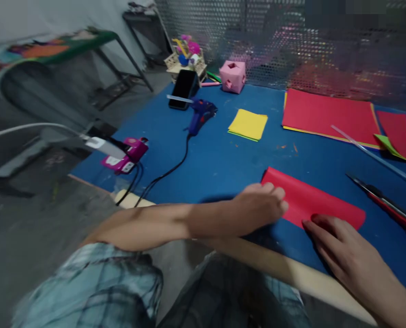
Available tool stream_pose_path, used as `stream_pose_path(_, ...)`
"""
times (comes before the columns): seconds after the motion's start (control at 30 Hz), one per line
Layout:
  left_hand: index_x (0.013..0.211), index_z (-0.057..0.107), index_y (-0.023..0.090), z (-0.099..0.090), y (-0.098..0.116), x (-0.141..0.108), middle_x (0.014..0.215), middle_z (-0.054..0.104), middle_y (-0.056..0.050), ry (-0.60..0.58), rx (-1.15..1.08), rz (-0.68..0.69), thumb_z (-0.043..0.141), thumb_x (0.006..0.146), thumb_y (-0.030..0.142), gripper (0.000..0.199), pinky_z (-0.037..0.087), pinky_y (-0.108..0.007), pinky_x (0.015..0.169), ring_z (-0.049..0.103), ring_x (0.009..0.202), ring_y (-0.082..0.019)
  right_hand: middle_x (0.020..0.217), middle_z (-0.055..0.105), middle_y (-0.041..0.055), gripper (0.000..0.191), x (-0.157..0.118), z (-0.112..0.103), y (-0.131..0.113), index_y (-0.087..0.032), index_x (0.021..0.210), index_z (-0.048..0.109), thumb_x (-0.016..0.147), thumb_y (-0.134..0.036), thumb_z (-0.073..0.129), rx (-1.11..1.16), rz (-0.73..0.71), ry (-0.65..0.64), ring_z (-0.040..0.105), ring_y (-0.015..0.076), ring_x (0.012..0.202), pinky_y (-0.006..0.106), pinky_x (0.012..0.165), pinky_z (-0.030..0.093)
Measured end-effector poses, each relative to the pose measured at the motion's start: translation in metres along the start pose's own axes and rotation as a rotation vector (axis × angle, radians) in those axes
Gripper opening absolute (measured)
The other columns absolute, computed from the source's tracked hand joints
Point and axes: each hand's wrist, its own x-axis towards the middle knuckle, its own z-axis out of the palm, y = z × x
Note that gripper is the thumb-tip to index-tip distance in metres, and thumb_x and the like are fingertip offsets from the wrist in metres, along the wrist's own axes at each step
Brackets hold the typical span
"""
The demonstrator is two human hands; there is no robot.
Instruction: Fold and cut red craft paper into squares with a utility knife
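A red sheet of paper [312, 198], bent over into a soft fold, lies near the front edge of the blue table. My left hand [262, 202] has its fingers curled in at the paper's left end. At the near edge, to the right of centre, the fingertips of my right hand [342, 246] grip the sheet, thumb and fingers close together. The paper's far side bulges up and looks uncreased. Part of its left end is hidden behind my left hand. Right of the paper lie scissors or a cutter with red-and-black handles [390, 209].
A blue glue gun [201, 116], a phone [182, 89], a pink paper cube [233, 76] and yellow paper squares [249, 124] lie farther back. Red sheets [329, 114] and a clear glue stick [377, 157] are at right. A magenta power adapter [131, 155] with cords sits left.
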Motion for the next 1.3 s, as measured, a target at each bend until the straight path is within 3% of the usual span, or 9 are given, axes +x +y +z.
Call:
stream_pose_path(0.07, 0.081, 0.061, 0.016, 0.002, 0.008, 0.004, 0.082, 0.057, -0.007, -0.051, 0.004, 0.086, 0.044, 0.094, 0.012, 0.022, 0.036, -0.032, 0.059, 0.054, 0.077, -0.02, 0.111, 0.063, 0.0173, 0.034, -0.001, 0.004, 0.004, -0.015, 0.119, 0.061, 0.099, -0.029, 0.038, -0.037, -0.047, 0.014, 0.064, 0.0257, 0.089, 0.037, 0.068, 0.056)
stream_pose_path(0.13, 0.081, 0.062, 0.015, 0.006, 0.011, 0.006, 0.08, 0.057, -0.008, -0.027, 0.013, 0.115, 0.043, 0.094, 0.012, 0.023, 0.034, -0.033, 0.055, 0.053, 0.072, -0.02, 0.114, 0.064, 0.0168, 0.035, -0.003, 0.009, 0.009, -0.017, 0.122, 0.059, 0.098, -0.031, 0.038, -0.063, -0.082, 0.015, 0.065, 0.0268, 0.089, 0.038, 0.066, 0.056)
stream_pose_path(0.37, 0.102, 0.064, 0.01, 0.022, 0.017, 0.002, 0.08, 0.057, -0.008, 0.285, 0.078, 0.13, 0.036, 0.095, 0.009, 0.029, 0.029, -0.03, 0.046, 0.052, 0.065, -0.018, 0.112, 0.065, 0.0143, 0.049, -0.018, 0.03, 0.023, -0.022, 0.142, 0.047, 0.096, -0.035, 0.035, -0.044, -0.033, 0.002, 0.064, 0.0301, 0.088, 0.043, 0.065, 0.057)
stream_pose_path(0.47, 0.095, 0.064, 0.011, 0.019, 0.022, 0.002, 0.081, 0.056, -0.008, 0.25, 0.091, 0.139, 0.039, 0.093, 0.009, 0.026, 0.029, -0.029, 0.045, 0.052, 0.066, -0.019, 0.109, 0.066, 0.0142, 0.044, -0.011, 0.024, 0.019, -0.022, 0.135, 0.054, 0.096, -0.034, 0.038, -0.025, -0.043, 0.013, 0.064, 0.028, 0.086, 0.039, 0.062, 0.057)
stream_pose_path(0.67, 0.097, 0.066, 0.007, 0.009, 0.038, -0.005, 0.083, 0.058, -0.013, 0.019, 0.136, 0.059, 0.048, 0.09, 0.019, 0.023, 0.046, -0.037, 0.058, 0.057, 0.077, -0.025, 0.102, 0.066, 0.0146, 0.035, 0.007, 0.003, 0.002, -0.016, 0.121, 0.063, 0.096, -0.025, 0.04, -0.034, -0.024, -0.021, 0.065, 0.0245, 0.084, 0.033, 0.061, 0.057)
stream_pose_path(0.83, 0.112, 0.066, 0.005, 0.019, 0.049, -0.006, 0.112, 0.062, -0.022, 0.068, 0.178, 0.076, 0.046, 0.093, 0.024, 0.034, 0.052, -0.046, 0.068, 0.059, 0.095, -0.033, 0.107, 0.064, 0.0173, 0.035, 0.011, -0.003, -0.007, -0.013, 0.122, 0.062, 0.094, -0.019, 0.04, -0.036, 0.036, -0.113, 0.064, 0.0267, 0.091, 0.036, 0.064, 0.058)
stream_pose_path(0.97, 0.124, 0.06, 0.0, 0.023, 0.058, -0.001, 0.13, 0.055, -0.028, 0.102, 0.141, 0.086, 0.041, 0.097, 0.045, 0.056, 0.053, -0.052, 0.075, 0.056, 0.109, -0.041, 0.107, 0.065, 0.0177, 0.036, 0.011, -0.006, -0.01, -0.012, 0.123, 0.061, 0.095, -0.02, 0.04, 0.003, 0.064, -0.136, 0.064, 0.0265, 0.092, 0.037, 0.066, 0.06)
stream_pose_path(1.13, 0.125, 0.06, -0.001, 0.026, 0.065, 0.002, 0.13, 0.055, -0.031, 0.102, 0.127, 0.09, 0.039, 0.093, 0.063, 0.075, 0.054, -0.054, 0.075, 0.057, 0.11, -0.043, 0.112, 0.066, 0.0147, 0.034, 0.006, -0.013, -0.005, -0.017, 0.122, 0.063, 0.095, -0.021, 0.043, 0.123, 0.095, -0.129, 0.067, 0.0228, 0.098, 0.035, 0.077, 0.06)
stream_pose_path(1.3, 0.119, 0.064, 0.0, 0.04, 0.068, 0.004, 0.123, 0.059, -0.032, 0.207, 0.124, 0.103, 0.033, 0.087, 0.075, 0.088, 0.054, -0.056, 0.07, 0.059, 0.107, -0.046, 0.118, 0.069, 0.0113, 0.035, 0.018, -0.022, 0.001, -0.022, 0.125, 0.062, 0.095, -0.021, 0.042, 0.205, 0.081, -0.093, 0.068, 0.0222, 0.105, 0.037, 0.086, 0.059)
